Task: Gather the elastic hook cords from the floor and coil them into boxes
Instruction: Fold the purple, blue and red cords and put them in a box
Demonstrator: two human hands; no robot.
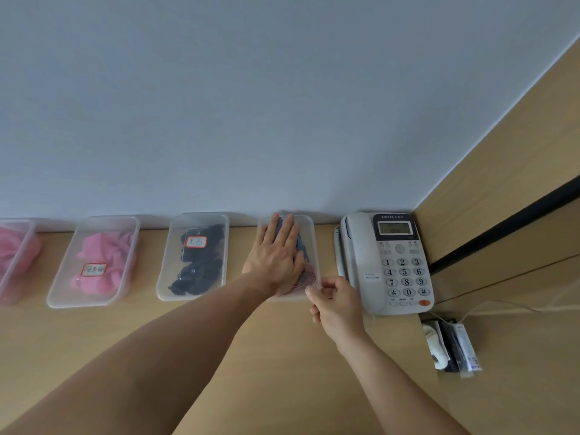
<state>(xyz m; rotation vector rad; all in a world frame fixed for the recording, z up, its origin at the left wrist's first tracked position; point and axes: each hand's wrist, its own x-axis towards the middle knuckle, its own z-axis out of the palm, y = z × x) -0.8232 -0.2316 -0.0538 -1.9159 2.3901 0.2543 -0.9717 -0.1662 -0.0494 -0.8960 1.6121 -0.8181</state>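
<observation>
A clear plastic box [312, 229] stands on the wooden desk against the wall, just left of a telephone. Coiled red and blue striped elastic cords [306, 276] lie inside it. My left hand [276, 255] lies flat, palm down, fingers together, on the cords in the box. My right hand [337, 304] pinches the box's near right corner between thumb and forefinger. No hooks can be made out under the hand.
A grey desk telephone [389, 262] stands to the right of the box. To the left are clear boxes holding black items [194, 255], pink items [97, 262] and more pink [14, 255]. Packaged items [452, 346] lie at the right by a wooden panel [502, 215].
</observation>
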